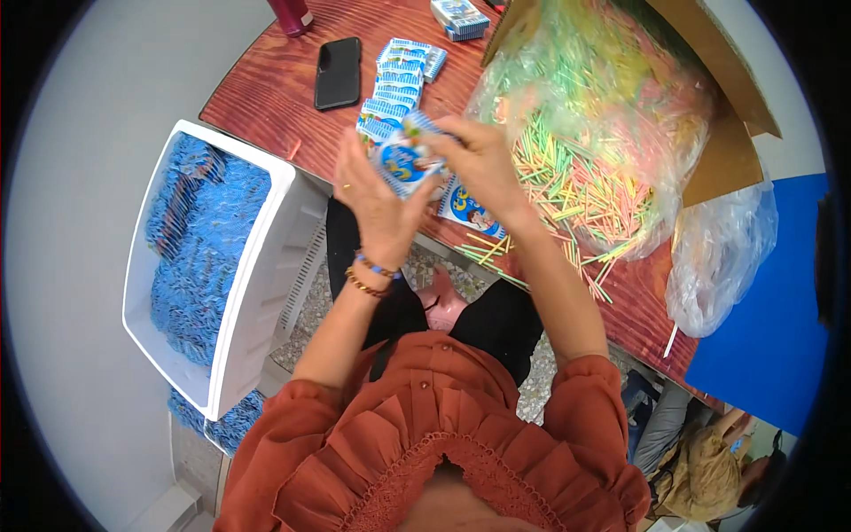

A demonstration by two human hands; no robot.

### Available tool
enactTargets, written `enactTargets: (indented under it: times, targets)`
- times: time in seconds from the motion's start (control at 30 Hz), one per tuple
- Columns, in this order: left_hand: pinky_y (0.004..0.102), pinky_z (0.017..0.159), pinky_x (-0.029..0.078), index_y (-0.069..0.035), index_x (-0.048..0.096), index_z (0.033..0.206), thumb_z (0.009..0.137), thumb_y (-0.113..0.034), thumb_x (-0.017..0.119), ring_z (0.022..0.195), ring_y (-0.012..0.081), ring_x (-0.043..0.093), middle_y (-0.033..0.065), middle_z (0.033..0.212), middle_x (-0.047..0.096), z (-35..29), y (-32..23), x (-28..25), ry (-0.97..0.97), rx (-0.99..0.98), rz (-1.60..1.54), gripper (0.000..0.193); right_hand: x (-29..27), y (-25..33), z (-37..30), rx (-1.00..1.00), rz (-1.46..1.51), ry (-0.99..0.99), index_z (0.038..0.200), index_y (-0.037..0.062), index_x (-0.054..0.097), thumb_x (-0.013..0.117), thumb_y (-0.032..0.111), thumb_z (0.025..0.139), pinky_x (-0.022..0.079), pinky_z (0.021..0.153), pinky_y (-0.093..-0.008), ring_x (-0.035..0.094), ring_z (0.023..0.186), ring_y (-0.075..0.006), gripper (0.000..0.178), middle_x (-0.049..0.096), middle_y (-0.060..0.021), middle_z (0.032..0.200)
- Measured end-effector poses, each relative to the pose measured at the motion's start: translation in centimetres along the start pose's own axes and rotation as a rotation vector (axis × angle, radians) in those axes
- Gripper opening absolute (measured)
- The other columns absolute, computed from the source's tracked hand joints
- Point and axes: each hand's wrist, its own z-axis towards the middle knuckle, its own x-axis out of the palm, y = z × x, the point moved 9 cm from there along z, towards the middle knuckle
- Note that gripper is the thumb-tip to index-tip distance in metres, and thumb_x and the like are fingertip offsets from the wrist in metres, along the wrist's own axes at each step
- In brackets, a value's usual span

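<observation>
A small blue-and-white printed packet (403,167) is up between my two hands, a little blurred. My left hand (377,191) supports it from the left, with thumb and fingers around its edge. The fingers of my right hand (479,160) pinch its right side. Just beyond my hands, a row of overlapping packets (399,78) of the same kind runs away from me on the red wooden table (266,84). Another packet (467,211) lies at the near table edge, under my right wrist. Its left part is hidden by my hand.
Thin pastel sticks (576,182) spill from a clear bag in a cardboard box (722,164) on the right. A phone (338,74), a dark red bottle (291,16) and small packs (459,19) stand farther back. Left is a white bin (257,266) of blue strips. A person (709,470) sits lower right.
</observation>
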Motion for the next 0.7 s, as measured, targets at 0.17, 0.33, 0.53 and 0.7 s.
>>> enactTargets:
  times: [0.17,0.33,0.53,0.7]
  targets:
    - [0.0508,0.105,0.028,0.001,0.021,0.146,0.064,-0.029,0.083,0.131,0.0351,0.036,0.021,0.139,0.039,2.6,6.9,0.8,0.227,-0.101,0.185,0.107,6.4,-2.6,5.3,0.057,-0.22,0.051,0.092,0.0039,0.069,0.059,0.024,0.087,0.05,0.067,-0.0403,0.064,0.074,-0.0333,0.023,0.067,-0.0192,0.082]
    - [0.0466,0.1,0.034,0.002,0.022,0.146,0.066,-0.028,0.083,0.121,0.0378,0.045,0.0209,0.128,0.047,3.8,9.5,1.4,0.191,-0.191,0.179,0.104,6.8,-3.4,9.8,0.028,-0.431,0.085,0.094,0.0032,0.068,0.056,0.03,0.089,0.048,0.08,-0.0457,0.062,0.092,-0.0377,0.03,0.066,-0.0198,0.098]
    - [0.0477,0.1,0.034,0.003,0.023,0.145,0.067,-0.029,0.083,0.119,0.038,0.045,0.021,0.124,0.049,7.6,9.5,3.8,0.116,-0.186,0.149,0.104,-0.1,-6.7,22.7,-0.058,-0.839,-0.207,0.105,0.0032,0.067,0.064,0.031,0.086,0.044,0.085,-0.0461,0.061,0.102,-0.0325,0.034,0.067,-0.0166,0.105]
    - [0.0469,0.101,0.034,0.004,0.025,0.144,0.063,-0.025,0.085,0.116,0.0383,0.046,0.0212,0.121,0.05,8.6,10.8,4.1,0.085,-0.208,0.139,0.105,2.2,-11.9,26.2,0.242,-0.618,0.174,0.108,0.0013,0.067,0.07,0.038,0.082,0.049,0.069,-0.0333,0.065,0.083,-0.0185,0.045,0.069,-0.0108,0.092]
